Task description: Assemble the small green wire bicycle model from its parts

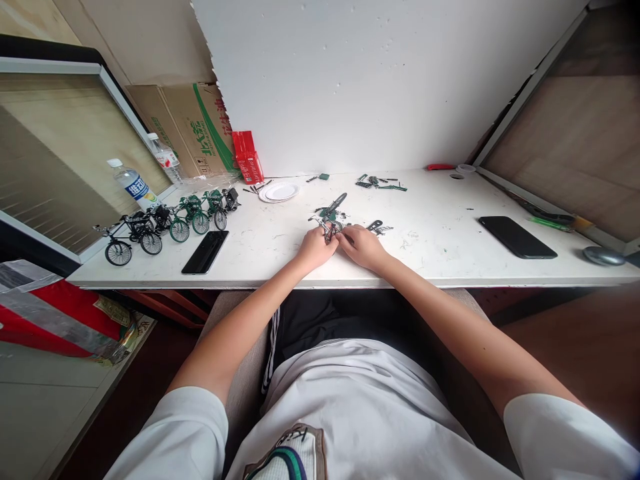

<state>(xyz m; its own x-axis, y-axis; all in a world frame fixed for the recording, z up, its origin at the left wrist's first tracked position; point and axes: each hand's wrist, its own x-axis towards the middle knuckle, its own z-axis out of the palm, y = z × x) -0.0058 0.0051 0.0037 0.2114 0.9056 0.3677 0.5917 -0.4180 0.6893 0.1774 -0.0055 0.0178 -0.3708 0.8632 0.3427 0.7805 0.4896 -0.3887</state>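
Near the table's front edge, my left hand point(316, 248) is closed on a small model bicycle part point(330, 230) with a spoked wheel and thin handlebar. Touching the same part from the right is my right hand point(364, 247), its fingers pinched together close to the left fingertips. A dark wheel point(336, 204) and a green piece point(325, 213) show just beyond my hands. Dark small parts point(379, 227) lie right beside my right hand. The fingertips hide much of the held part.
Several model bicycles point(200, 223) stand at the left, by a phone point(205, 252) and bottles point(133, 184). White plates point(279, 192), a red box point(247, 159) and loose green parts point(393, 187) are farther back. A black phone point(517, 237) lies right, near a rounded grey object point(604, 256).
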